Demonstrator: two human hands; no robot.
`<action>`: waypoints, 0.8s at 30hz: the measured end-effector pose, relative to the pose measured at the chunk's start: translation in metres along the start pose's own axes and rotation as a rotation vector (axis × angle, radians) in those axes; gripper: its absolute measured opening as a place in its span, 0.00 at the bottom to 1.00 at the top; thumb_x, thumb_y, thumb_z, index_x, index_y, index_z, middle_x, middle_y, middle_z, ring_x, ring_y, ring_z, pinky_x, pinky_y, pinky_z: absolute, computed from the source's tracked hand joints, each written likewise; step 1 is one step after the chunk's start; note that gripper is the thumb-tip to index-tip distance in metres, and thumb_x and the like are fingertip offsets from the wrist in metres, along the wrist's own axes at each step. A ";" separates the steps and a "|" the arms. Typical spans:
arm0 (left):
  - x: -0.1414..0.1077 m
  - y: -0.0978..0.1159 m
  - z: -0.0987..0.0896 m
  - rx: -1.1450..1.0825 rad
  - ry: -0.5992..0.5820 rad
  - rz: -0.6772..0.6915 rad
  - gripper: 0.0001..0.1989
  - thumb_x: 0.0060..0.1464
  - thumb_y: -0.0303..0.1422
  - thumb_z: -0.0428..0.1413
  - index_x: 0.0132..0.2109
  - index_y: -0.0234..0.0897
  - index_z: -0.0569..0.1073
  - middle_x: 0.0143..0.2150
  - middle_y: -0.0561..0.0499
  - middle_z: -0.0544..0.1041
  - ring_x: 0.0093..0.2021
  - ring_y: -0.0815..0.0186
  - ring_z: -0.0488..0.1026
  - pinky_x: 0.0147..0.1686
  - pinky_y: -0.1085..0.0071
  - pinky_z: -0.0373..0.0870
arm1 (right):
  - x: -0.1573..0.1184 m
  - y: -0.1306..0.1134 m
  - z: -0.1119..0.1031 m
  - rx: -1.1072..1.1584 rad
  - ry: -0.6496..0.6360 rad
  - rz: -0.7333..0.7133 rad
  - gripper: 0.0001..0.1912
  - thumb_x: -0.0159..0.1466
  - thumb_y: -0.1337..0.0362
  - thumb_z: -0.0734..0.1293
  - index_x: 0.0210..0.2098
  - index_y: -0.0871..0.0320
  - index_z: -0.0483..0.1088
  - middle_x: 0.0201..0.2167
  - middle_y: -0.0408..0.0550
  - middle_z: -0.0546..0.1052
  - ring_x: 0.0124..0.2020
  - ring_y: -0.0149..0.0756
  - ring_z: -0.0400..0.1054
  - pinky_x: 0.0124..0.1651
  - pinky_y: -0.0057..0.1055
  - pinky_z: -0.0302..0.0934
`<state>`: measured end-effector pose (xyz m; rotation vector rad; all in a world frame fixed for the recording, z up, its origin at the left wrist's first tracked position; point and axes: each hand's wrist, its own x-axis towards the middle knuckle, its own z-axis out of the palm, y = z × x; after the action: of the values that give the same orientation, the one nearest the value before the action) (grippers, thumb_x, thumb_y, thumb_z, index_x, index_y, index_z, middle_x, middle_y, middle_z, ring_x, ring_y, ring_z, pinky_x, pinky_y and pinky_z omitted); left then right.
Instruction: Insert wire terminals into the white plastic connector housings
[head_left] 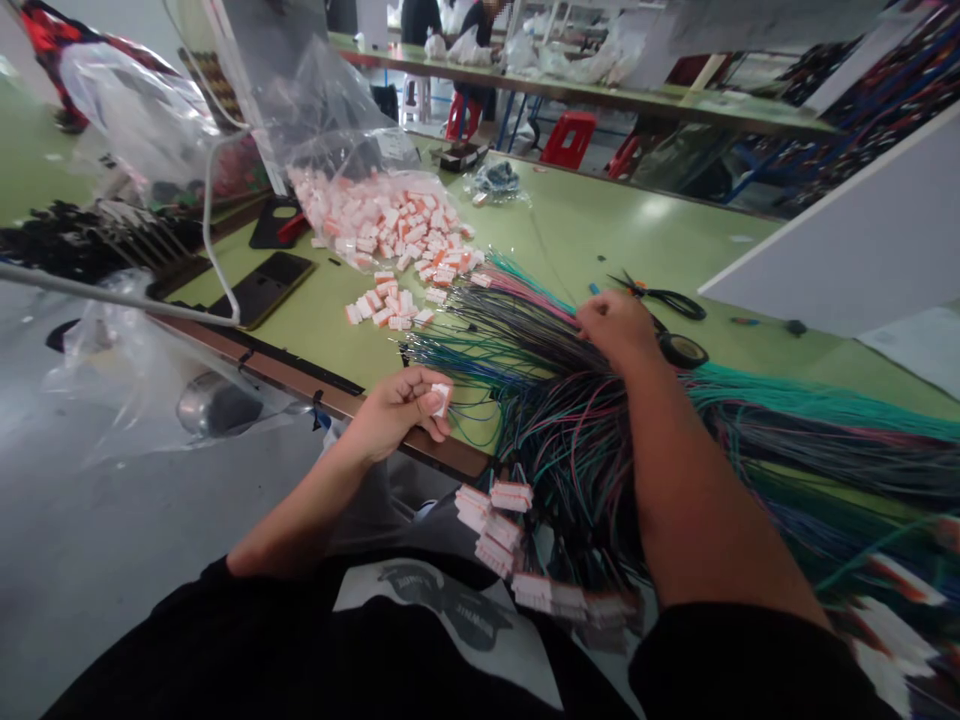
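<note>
My left hand [401, 412] pinches a white and orange connector [441, 400] at the table's front edge, with a few wires trailing to its right. Over the wire bundle [540, 335], my right hand [616, 325] has its fingers closed beside the pink and green wires [529, 288]; whatever lies between its fingertips is too small to make out. Loose connectors [386, 303] form a small group behind my left hand, and a larger heap [409, 225] spills from a clear plastic bag [330, 110]. Finished-looking connectors on wires [491, 530] hang over the front edge.
A dark phone [276, 288] lies at the left on the green table [675, 235]. Black-handled scissors [671, 300] and a roll of black tape [682, 350] are right of my right hand. A white panel [847, 230] stands at the right. People are at a far table.
</note>
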<state>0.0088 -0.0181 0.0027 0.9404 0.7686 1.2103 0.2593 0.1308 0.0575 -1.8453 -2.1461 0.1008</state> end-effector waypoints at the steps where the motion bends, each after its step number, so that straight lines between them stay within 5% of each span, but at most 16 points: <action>1: 0.000 0.000 0.000 -0.001 0.007 0.003 0.21 0.42 0.43 0.66 0.37 0.33 0.70 0.21 0.57 0.72 0.21 0.72 0.73 0.20 0.78 0.70 | -0.002 -0.001 -0.001 0.097 0.018 0.012 0.15 0.62 0.66 0.54 0.36 0.66 0.70 0.28 0.56 0.76 0.27 0.31 0.66 0.31 0.29 0.56; 7: 0.001 -0.001 0.001 -0.003 0.045 0.017 0.20 0.43 0.43 0.65 0.37 0.33 0.70 0.21 0.57 0.71 0.21 0.72 0.73 0.21 0.78 0.71 | -0.033 -0.051 -0.002 0.660 -0.143 -0.238 0.10 0.56 0.61 0.64 0.33 0.58 0.74 0.24 0.43 0.75 0.21 0.26 0.61 0.27 0.27 0.56; 11: 0.002 -0.001 0.001 -0.012 0.057 0.012 0.21 0.43 0.43 0.65 0.37 0.33 0.69 0.21 0.58 0.71 0.21 0.73 0.73 0.21 0.78 0.71 | -0.055 -0.083 -0.002 0.652 -0.266 -0.432 0.08 0.54 0.61 0.66 0.30 0.57 0.75 0.24 0.41 0.75 0.24 0.27 0.63 0.30 0.27 0.56; 18: 0.003 -0.001 -0.001 -0.055 0.027 0.017 0.23 0.42 0.44 0.66 0.39 0.33 0.69 0.21 0.57 0.73 0.21 0.72 0.73 0.22 0.78 0.71 | -0.070 -0.097 0.000 0.737 -0.343 -0.480 0.09 0.55 0.61 0.65 0.30 0.57 0.75 0.23 0.40 0.74 0.23 0.26 0.61 0.27 0.25 0.54; 24: 0.003 -0.001 -0.003 -0.083 0.025 0.030 0.21 0.43 0.42 0.66 0.38 0.33 0.69 0.22 0.56 0.72 0.22 0.72 0.74 0.23 0.77 0.72 | -0.071 -0.095 -0.003 0.629 -0.247 -0.524 0.07 0.53 0.63 0.64 0.25 0.56 0.73 0.23 0.41 0.75 0.25 0.27 0.64 0.29 0.26 0.54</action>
<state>0.0075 -0.0144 0.0009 0.8727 0.7201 1.2728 0.1788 0.0450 0.0708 -0.9345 -2.3143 0.8105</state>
